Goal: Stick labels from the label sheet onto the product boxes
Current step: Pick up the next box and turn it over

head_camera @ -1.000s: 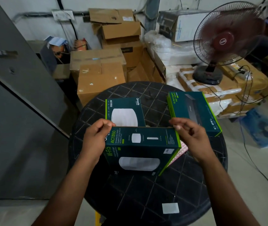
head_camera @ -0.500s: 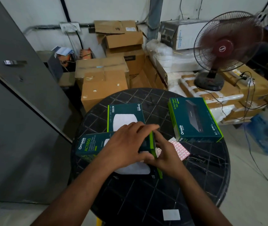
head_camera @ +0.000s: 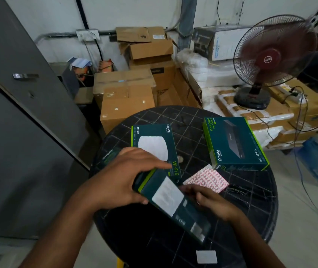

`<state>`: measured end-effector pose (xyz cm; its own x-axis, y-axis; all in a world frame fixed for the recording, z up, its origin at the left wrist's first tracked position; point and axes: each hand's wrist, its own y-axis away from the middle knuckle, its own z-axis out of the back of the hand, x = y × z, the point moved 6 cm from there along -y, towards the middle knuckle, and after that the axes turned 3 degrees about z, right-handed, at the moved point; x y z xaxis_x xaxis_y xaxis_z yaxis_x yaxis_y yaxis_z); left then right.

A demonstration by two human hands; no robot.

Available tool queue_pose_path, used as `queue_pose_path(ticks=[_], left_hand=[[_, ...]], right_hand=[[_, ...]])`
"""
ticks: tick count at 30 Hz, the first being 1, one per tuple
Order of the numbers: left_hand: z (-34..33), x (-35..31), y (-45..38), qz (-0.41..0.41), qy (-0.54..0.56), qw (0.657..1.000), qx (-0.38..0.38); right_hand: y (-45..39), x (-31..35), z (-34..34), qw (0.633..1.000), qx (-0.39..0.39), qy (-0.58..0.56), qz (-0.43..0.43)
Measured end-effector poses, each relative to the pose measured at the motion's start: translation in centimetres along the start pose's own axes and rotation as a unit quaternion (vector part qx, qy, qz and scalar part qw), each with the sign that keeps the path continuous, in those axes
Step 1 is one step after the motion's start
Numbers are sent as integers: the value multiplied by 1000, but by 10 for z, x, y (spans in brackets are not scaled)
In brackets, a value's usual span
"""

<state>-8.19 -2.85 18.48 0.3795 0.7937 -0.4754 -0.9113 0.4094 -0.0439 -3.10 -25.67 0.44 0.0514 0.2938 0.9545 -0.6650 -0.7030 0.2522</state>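
Held box (head_camera: 170,202) now tilted, narrow side up, between both hands, off the table.

Dim, even indoor light leaves the black bench (head_camera: 251,200) nearly shadowless and dull, the hands (head_camera: 123,180) and the tilted box (head_camera: 171,204) they hold on it are smeared by motion blur, and wide-angle distortion bends the grey door (head_camera: 19,113) left of the bench.
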Motion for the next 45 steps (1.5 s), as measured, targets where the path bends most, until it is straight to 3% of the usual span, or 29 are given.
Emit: queue_pose_path(ticks=[2, 4, 6, 10, 13, 16, 18, 22, 24, 27, 29, 33, 35, 37, 39, 40, 41, 43, 45], left_hand=[[-4, -18, 1, -51, -48, 997, 41], [-5, -33, 2, -101, -81, 990, 54], [-2, -42, 2, -127, -135, 982, 42], [9, -51, -1, -171, -271, 947, -7], [15, -39, 2, -207, -345, 912, -74], [16, -14, 4, -198, -348, 907, -131], [13, 4, 4, -157, -304, 930, -132], [9, 48, 6, -1, -86, 985, -150], [9, 63, 5, 54, -3, 983, -176], [7, 72, -8, 72, -10, 981, -181], [8, 77, -14, 90, 43, 978, -181], [-13, 87, -20, 67, 103, 983, -139], [-27, 88, -16, 45, 100, 984, -140], [-34, 88, -11, 52, 88, 983, -155], [-37, 86, -10, 64, 58, 983, -164], [-37, 85, -10, 72, 46, 983, -165], [-38, 85, -11, 81, 41, 982, -164], [-39, 88, -13, 96, 44, 981, -162], [-39, 90, -13, 102, 53, 980, -162]], right_hand=[[-15, 28, 6, 993, -64, 66, 73], [-34, 68, 14, 958, -140, 187, 165], [-56, 108, 16, 920, -158, 280, 226], [-94, 167, -1, 849, -28, 454, 267], [-115, 175, -9, 787, 71, 574, 214], [-124, 171, -2, 806, 93, 565, 151], [-122, 172, 6, 835, 80, 526, 140], [-105, 174, 20, 911, 37, 381, 155], [-94, 174, 16, 897, 10, 400, 188], [-84, 175, 11, 864, -5, 451, 224], [-79, 174, 11, 853, -18, 469, 227], [-66, 168, 8, 831, -77, 497, 238], [-58, 156, 32, 869, -134, 434, 198], [-47, 124, 82, 899, -261, 334, 112], [-28, 62, 129, 880, -410, 240, 16], [-22, 23, 141, 871, -435, 223, -38], [-19, -18, 141, 879, -411, 220, -97], [-18, -94, 118, 907, -262, 252, -213], [-12, -146, 91, 887, -130, 358, -260]])
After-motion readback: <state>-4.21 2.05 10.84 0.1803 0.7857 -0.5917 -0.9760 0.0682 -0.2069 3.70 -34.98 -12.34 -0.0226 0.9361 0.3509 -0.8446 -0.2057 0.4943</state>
